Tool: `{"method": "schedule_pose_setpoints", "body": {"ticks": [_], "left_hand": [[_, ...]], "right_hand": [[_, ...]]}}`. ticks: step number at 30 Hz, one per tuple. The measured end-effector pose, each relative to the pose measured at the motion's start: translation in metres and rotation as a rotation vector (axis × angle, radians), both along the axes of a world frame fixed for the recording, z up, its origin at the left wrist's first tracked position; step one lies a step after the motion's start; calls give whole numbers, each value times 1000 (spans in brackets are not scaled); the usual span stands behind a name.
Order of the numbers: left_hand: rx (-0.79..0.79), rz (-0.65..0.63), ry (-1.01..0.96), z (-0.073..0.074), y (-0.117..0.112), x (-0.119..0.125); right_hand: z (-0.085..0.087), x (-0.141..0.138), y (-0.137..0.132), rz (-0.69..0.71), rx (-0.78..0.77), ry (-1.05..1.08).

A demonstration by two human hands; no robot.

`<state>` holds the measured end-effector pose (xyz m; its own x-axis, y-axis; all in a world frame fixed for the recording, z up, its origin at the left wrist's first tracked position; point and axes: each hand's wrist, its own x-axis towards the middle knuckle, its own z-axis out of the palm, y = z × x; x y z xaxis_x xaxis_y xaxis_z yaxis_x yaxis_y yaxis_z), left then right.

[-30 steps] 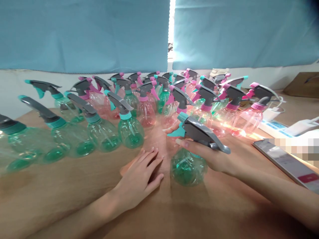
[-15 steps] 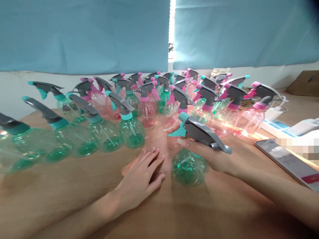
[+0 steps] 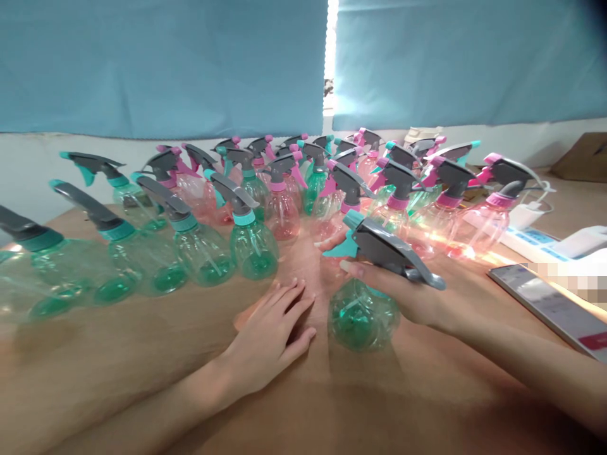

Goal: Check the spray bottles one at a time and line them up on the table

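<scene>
My right hand (image 3: 403,287) is wrapped round the neck of a green spray bottle (image 3: 360,319) with a grey and teal trigger head. Its index finger stretches forward beside the teal trigger, and the thumb crosses the neck just under the head. The bottle's translucent body hangs below the hand; I cannot tell if its base touches the table. My left hand (image 3: 272,332) lies flat on the wooden table (image 3: 284,411), fingers extended, holding nothing. Closest beyond its fingertips stands another green spray bottle (image 3: 253,249).
Several green spray bottles (image 3: 203,256) line the left, and pink ones (image 3: 478,224) stand at the centre and right. A phone (image 3: 545,306) and a white power strip (image 3: 531,243) lie at right. Blue blinds (image 3: 161,69) hang behind; a brown box (image 3: 581,158) sits far right.
The whole view has shifted slightly, so everything sits a little further right. Both hands keep their poses, and the right one still grips the spray bottle.
</scene>
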<state>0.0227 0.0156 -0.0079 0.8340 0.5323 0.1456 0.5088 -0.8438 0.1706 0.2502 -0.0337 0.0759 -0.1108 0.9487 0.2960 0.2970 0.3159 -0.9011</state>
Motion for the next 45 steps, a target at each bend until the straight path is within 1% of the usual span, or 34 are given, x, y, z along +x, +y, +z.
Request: {"method": "schedule_pose_setpoints", "body": {"ticks": [5,10,19,23,27,31,34,38,41,45], "left_hand": [[8,0,12,1,0,1],[19,-5,20,0,1,0],[5,1,14,0,0,0],[2,-5,12,0,0,0],[1,-2,27,0,0,0],[2,2,33,0,1,0],[-3,4,20,0,1,-1],[1,3,15,0,1,-2],[-1,0,2,1,2,-2],[1,-4,5,2,2,-3]], "right_hand": [[-8,2,4,28,5,54],[-10,3,5,17,-18,20],[-2,-1,5,6,-22,9],[-4,-1,4,0,-9,26],[-5,0,3,-40,32,26],[0,0,3,-47,59,1],[2,-1,4,-30,53,3],[-1,1,4,-16,64,-13],[-2,4,3,22,85,-47],[5,2,1,25,74,-69]]}}
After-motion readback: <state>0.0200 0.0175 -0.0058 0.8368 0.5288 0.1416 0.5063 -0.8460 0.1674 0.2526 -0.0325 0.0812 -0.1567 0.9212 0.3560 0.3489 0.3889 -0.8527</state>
